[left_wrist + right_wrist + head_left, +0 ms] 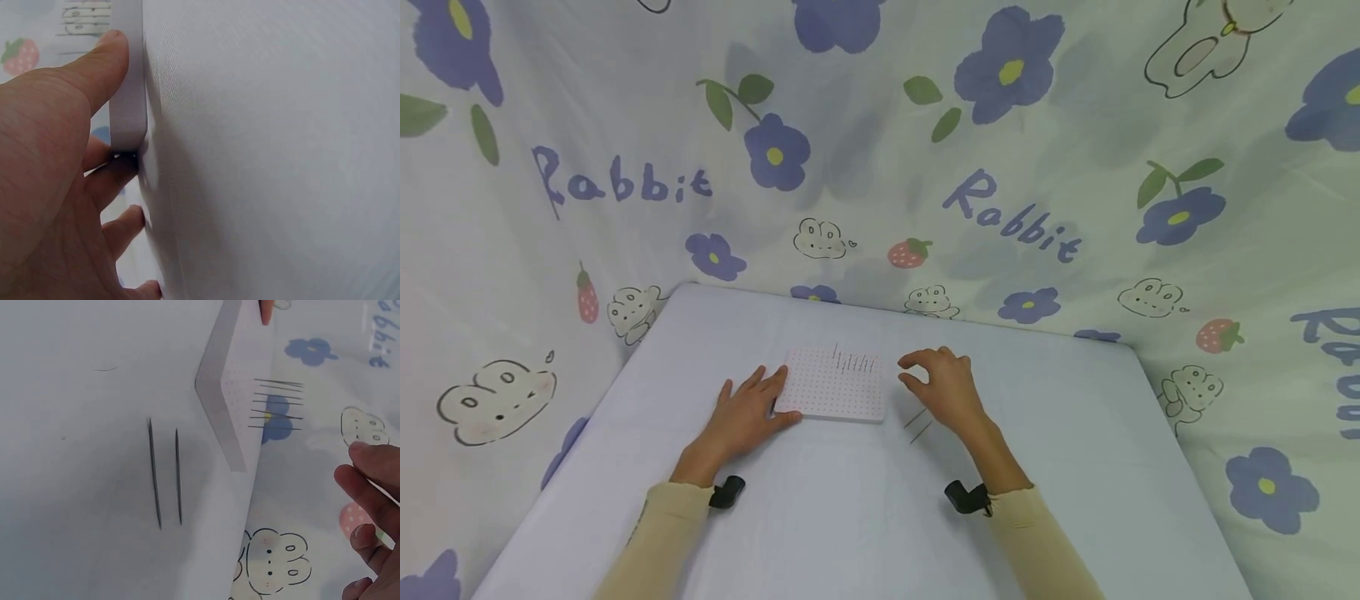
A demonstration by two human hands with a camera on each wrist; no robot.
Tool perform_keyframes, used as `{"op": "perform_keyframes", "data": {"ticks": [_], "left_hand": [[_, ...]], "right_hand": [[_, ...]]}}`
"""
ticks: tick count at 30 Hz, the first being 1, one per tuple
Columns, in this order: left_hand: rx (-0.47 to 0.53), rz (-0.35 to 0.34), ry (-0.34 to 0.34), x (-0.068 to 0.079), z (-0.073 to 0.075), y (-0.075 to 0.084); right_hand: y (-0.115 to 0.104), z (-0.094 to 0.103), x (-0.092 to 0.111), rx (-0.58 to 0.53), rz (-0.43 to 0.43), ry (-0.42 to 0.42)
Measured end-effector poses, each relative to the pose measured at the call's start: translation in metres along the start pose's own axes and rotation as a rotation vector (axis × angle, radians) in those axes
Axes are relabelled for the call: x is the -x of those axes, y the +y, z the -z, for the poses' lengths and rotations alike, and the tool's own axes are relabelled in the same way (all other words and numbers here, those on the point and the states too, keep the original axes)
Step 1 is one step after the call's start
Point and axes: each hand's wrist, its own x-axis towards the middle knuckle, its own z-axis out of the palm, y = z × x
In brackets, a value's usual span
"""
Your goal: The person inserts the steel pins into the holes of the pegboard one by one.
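Observation:
A white board (pixel 823 398) dotted with rows of small holes lies on the table. Several thin dark needles (pixel 856 363) stand in it near its far right part, mostly in a row. My left hand (pixel 741 421) rests at the board's near left corner with its fingers spread, the thumb touching the front edge and the index finger by the left side. To the right of the board hovers my right hand (pixel 951 387), thumb and index finger bent toward each other with a gap; I see nothing between them. Below it, two needles (pixel 155 475) lie side by side on the table.
A white cloth covers the table (pixel 835 517). Behind and beside it hangs a curtain (pixel 865 183) printed with flowers, rabbits and strawberries. Each wrist wears a small black camera (pixel 967 497). A thin hair-like strand (pixel 106 369) lies on the cloth.

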Motion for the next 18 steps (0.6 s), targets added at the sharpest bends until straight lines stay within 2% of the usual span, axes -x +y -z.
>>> {"op": "perform_keyframes", "data": {"ticks": [8, 18], "left_hand": [[-0.005, -0.001, 0.004, 0.002, 0.0, 0.002], [-0.005, -0.003, 0.015, 0.003, 0.0, 0.002]], "right_hand": [[0.012, -0.002, 0.02, 0.038, -0.002, -0.019], [0.028, -0.017, 0.031, 0.081, -0.032, -0.114]]}}
